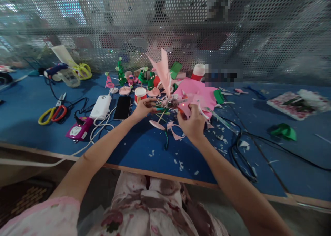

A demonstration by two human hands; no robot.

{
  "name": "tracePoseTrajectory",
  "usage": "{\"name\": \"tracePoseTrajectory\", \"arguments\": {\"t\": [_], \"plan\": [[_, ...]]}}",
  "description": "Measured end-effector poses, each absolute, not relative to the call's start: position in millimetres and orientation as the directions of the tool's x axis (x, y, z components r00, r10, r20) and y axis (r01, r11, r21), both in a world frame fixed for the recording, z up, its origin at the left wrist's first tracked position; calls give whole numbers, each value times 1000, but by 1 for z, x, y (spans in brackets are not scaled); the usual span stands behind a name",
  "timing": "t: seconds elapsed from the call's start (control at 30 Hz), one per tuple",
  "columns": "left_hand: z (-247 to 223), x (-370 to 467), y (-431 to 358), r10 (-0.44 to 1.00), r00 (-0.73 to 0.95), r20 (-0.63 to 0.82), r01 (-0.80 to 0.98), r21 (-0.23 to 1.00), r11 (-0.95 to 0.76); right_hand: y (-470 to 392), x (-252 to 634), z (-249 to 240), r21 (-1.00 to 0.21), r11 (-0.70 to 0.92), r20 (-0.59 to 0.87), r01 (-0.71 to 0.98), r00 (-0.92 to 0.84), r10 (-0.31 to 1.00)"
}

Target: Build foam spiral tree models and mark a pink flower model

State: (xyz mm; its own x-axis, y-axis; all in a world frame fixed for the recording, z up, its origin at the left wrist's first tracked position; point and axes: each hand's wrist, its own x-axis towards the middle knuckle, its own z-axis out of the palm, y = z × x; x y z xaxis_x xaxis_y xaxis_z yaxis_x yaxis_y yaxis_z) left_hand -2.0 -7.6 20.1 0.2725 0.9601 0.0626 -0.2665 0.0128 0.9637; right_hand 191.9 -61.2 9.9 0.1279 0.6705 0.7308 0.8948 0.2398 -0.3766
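Near the middle of the table, my left hand (145, 109) has its fingers closed around the left side of a small craft piece (168, 103) with green and pink parts. A thin stick runs down from that piece to a round pink base (157, 125), which is tilted. My right hand (192, 121) is just right of the piece, thumb and fingers curled on the handles of scissors (179, 101), whose blades point at the piece. Pink sheets (198, 91) lie behind my right hand, and a folded light pink sheet (163, 68) stands up behind the piece.
Left of my hands lie a black phone (122, 108), a white power bank (101, 107), a purple device (79, 128) and scissors (53, 114). Small finished plants (121, 74) and a glue jar (140, 95) stand behind. Black cable (239, 153) and paper scraps lie right. A perforated metal screen (129, 32) rises behind.
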Motion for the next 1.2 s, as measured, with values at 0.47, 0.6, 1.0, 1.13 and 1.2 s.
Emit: {"name": "tracePoseTrajectory", "arguments": {"t": [0.47,0.6,1.0,1.13,1.2], "plan": [[19,-3,-6,961,264,85,-185,982,-36,-60,192,8,-360,218,743,907,138,654],[19,-4,-6,956,278,91,-171,984,-44,-59,192,7,-345,220,760,913,134,637],[19,-3,-7,961,270,56,-223,975,6,-61,193,13,-359,253,757,898,122,642],[18,-3,-6,961,274,40,-218,976,22,-60,195,14,-353,274,754,895,99,650],[18,-4,-6,960,277,44,-220,975,19,-59,197,15,-365,292,753,884,95,651]]}}
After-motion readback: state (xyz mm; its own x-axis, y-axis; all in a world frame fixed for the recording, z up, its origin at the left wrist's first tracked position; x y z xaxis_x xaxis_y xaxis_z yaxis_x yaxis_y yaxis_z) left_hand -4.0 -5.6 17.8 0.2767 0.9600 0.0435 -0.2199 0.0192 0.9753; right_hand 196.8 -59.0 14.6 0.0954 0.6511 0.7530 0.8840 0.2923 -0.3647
